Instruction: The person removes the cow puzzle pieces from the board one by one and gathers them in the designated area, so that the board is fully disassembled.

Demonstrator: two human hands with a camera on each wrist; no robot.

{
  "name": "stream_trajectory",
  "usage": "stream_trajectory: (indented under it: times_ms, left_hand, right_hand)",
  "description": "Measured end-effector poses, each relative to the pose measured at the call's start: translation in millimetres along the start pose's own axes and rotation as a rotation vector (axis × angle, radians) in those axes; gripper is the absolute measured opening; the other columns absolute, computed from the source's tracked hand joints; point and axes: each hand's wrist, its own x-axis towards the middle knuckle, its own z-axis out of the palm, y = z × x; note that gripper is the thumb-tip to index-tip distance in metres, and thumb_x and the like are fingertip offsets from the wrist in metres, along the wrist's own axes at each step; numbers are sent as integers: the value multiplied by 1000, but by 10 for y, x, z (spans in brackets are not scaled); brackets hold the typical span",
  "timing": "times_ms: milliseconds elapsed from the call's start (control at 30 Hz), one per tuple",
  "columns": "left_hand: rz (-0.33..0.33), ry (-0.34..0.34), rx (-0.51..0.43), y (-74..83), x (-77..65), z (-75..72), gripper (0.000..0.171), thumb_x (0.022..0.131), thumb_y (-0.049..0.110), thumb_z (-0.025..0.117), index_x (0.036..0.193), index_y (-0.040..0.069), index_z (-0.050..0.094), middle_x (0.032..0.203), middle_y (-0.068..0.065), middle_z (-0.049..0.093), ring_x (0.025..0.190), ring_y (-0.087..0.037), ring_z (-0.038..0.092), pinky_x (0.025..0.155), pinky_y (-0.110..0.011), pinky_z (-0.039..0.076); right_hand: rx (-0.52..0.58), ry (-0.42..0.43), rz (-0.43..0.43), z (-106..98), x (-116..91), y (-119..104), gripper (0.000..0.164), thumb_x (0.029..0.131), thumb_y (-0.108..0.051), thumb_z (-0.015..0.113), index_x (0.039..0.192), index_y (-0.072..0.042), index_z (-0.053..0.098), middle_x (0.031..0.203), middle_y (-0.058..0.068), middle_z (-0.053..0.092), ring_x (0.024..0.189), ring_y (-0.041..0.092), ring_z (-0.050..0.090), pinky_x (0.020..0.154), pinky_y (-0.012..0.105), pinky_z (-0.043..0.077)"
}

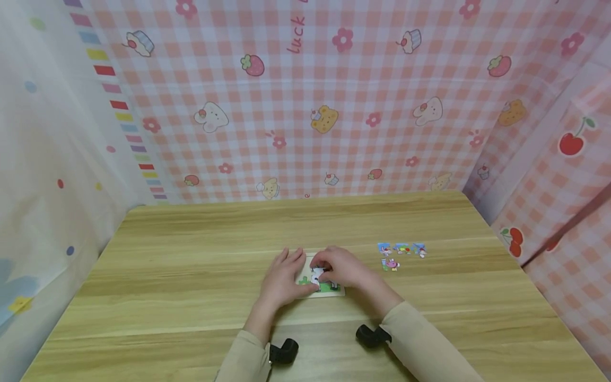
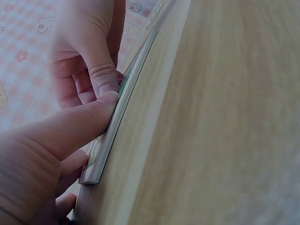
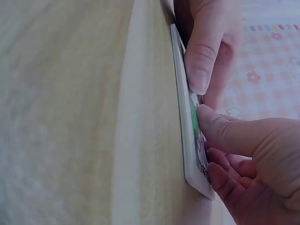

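Puzzle board [image 1: 329, 295] lay flat on the counter [image 1: 191, 297], in front of the person; near edge ran left to right. Long axis could not be told, both hands covering much of the picture. Green strip showed along the near side, white figure above it. Loose puzzle pieces [image 1: 392, 264] lay right of the board, well apart from it. Left hand [image 1: 285, 276]: fingers extended away from the person at the board's left, thumb on its near part. Right hand [image 1: 345, 268]: reached in from the right, fingers bent, thumb tip on the board near the left thumb; whether it pinched a piece, could not tell.
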Motion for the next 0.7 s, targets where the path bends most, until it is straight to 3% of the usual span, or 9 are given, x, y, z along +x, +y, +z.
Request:
stream_trajectory:
  times_ms: [700]
  left_hand:
    - [-1,-4,7,-26,15,22,84,81,47,78,144,0,49,153,-12,41,145,-43,23,116,-57,21]
  right_hand:
    - [62,55,-1,44,-37,3,22,85,-8,77,105,-10,68,94,1,59,88,17,55,80,34,49]
